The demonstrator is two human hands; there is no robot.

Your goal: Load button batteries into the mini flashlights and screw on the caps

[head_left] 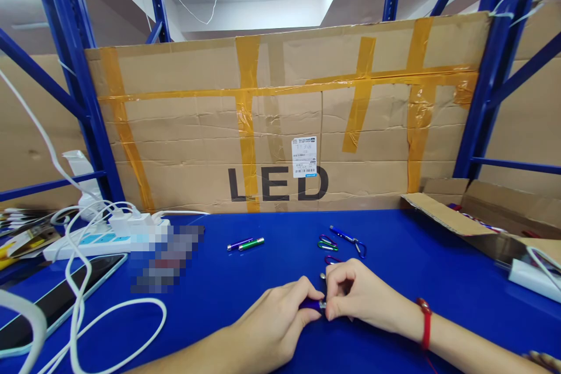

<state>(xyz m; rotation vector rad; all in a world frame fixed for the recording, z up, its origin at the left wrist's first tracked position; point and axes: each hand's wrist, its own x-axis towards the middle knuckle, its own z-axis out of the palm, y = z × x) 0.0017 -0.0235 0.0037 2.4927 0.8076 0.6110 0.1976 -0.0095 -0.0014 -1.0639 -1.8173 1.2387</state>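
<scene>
1. Hands meet low on the blue table (394, 251), at 6 o'clock of the view. Our left hand (276, 318) pinches a small purple flashlight (312, 304) between thumb and forefingers, fingers clamped on its barrel. Our right hand (355, 295) closes thumb and fingertips over the silver end of the same piece, right where the 2 hands touch.

2. Step in hand, as we judge it: working the flashlight's end against the barrel. To do it well we would keep the left grip firm and let only the right fingertips turn, holding the piece level just above the table so that no small part rolls off.

3. Pose: both forearms come in from 5 and 7 o'clock, wrists low, knuckles up. Right wrist carries a red cord bracelet (424, 322).

4. Just beyond the hands, at 12 o'clock: coloured carabiner clips (328, 242) and a blue flashlight (344, 235). Toward 11 o'clock, 2 more flashlights, purple (239, 243) and green (251, 243), lie side by side.

5. At 9 o'clock: a white power strip (94, 241) with plugs, white cables (79, 304) looping, a phone (56, 301) lying flat.

6. At 3 o'clock: an open cardboard box (482, 210). Behind everything stands a taped cardboard sheet (280, 123) marked LED.
</scene>
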